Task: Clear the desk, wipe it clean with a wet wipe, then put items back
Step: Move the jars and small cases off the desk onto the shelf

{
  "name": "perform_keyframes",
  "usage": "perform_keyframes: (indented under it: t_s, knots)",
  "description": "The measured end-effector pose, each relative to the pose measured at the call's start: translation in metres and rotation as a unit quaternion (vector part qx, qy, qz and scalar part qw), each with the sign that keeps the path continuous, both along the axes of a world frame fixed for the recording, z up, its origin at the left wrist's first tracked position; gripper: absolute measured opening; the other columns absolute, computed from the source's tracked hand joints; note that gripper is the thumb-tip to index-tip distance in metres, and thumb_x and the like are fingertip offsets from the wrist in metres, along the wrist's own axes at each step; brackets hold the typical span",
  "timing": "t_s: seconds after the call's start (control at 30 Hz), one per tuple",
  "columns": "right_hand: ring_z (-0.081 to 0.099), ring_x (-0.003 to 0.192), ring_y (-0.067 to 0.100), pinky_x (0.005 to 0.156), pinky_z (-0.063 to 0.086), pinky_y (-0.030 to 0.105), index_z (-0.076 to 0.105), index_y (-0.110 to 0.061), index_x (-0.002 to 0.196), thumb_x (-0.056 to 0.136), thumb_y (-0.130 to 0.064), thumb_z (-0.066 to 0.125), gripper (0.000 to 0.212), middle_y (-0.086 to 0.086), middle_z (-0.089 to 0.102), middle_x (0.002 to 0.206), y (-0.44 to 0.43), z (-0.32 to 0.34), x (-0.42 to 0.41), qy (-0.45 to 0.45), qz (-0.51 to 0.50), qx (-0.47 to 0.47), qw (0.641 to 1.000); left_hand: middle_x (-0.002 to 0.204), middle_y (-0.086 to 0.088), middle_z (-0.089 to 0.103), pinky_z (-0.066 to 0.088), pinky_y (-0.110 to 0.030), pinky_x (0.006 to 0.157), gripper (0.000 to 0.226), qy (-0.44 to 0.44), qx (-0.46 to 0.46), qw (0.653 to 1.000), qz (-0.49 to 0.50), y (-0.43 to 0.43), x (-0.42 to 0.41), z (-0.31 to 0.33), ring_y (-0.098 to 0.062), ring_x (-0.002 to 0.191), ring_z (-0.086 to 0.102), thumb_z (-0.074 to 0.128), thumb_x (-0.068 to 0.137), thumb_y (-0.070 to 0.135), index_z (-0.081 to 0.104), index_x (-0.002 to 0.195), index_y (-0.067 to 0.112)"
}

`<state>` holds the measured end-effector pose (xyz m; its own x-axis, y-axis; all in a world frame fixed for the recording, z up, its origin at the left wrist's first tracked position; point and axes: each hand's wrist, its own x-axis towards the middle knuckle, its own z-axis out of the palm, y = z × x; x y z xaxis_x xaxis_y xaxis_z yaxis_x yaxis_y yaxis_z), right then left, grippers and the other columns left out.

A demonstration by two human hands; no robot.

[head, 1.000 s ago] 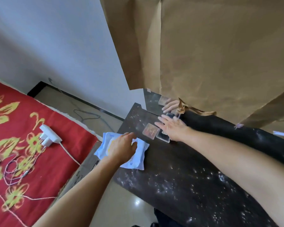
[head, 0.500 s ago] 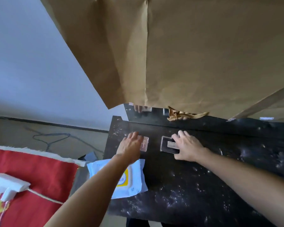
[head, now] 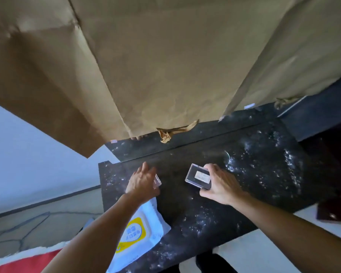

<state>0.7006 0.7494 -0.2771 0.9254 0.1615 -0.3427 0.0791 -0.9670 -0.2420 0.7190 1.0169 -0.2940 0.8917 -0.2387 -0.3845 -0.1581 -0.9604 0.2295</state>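
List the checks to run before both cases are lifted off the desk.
1. Right hand grips the clear rectangular plastic case with paper label: ok.
2. Left hand has a hold on the small pinkish clear plastic case: cannot tell, the hand covers most of it.
3. White wet-wipe pack with yellow label ready on the desk: ok.
4. Dark speckled desk free of dust: not ok, white specks all over.

Dark desk [head: 254, 174], smooth with a dull sheen, powdery white specks all over. The clear case [head: 198, 179] is glossy hard plastic, the smaller case [head: 157, 182] too (faintly pink). Wipes pack [head: 144, 229]: slick white plastic film. Brown paper [head: 165, 66] above, matt and creased.
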Motion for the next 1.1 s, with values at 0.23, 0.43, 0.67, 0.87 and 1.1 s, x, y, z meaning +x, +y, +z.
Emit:
perform_keyframes:
  t_s: [0.23,0.43,0.67,0.87,1.1]
  knots:
    - [0.064,0.096,0.022,0.080,0.049,0.032,0.035,-0.024,0.129,0.067,-0.053,0.065,0.074,-0.003,0.054,0.124,-0.074,0.043,-0.046,-0.037,-0.097,0.006,0.995,0.122,0.000,0.044,0.049,-0.031,0.085,0.055,-0.053,-0.051,0.996,-0.060,-0.086,0.004,0.053,-0.020,0.112,0.052,0.062,0.079,0.046,0.050,0.126,0.021]
    - [0.062,0.100,0.021,0.083,0.047,0.030,0.034,-0.025,0.129,0.069,-0.054,0.064,0.073,-0.003,0.054,0.125,-0.181,0.078,-0.098,-0.063,-0.165,-0.004,0.984,0.122,0.004,0.049,0.050,-0.032,0.085,0.060,-0.109,-0.101,0.979,-0.139,-0.208,-0.021,0.100,-0.017,0.109,0.053,0.063,0.079,0.044,0.044,0.132,0.023]
    - [0.061,0.104,0.024,0.083,0.047,0.033,0.036,-0.025,0.129,0.065,-0.055,0.064,0.076,-0.001,0.053,0.125,-0.326,0.116,-0.163,-0.103,-0.226,-0.013,0.968,0.119,0.003,0.050,0.048,-0.033,0.086,0.059,-0.144,-0.134,0.963,-0.182,-0.368,-0.066,0.137,-0.019,0.109,0.054,0.064,0.076,0.045,0.046,0.128,0.023]
    - [0.059,0.107,0.021,0.085,0.048,0.035,0.038,-0.027,0.127,0.065,-0.055,0.064,0.073,-0.004,0.053,0.125,-0.421,0.138,-0.202,-0.132,-0.282,0.002,0.950,0.125,0.000,0.053,0.047,-0.035,0.090,0.065,-0.167,-0.172,0.946,-0.219,-0.477,-0.074,0.179,-0.022,0.113,0.054,0.065,0.076,0.041,0.043,0.134,0.020]
    - [0.061,0.104,0.020,0.083,0.048,0.032,0.040,-0.027,0.128,0.064,-0.053,0.068,0.075,-0.005,0.057,0.123,-0.495,0.158,-0.175,-0.172,-0.305,0.035,0.936,0.118,-0.008,0.059,0.043,-0.036,0.094,0.067,-0.264,-0.211,0.917,-0.214,-0.578,-0.016,0.233,-0.025,0.109,0.047,0.070,0.073,0.039,0.051,0.131,0.011]
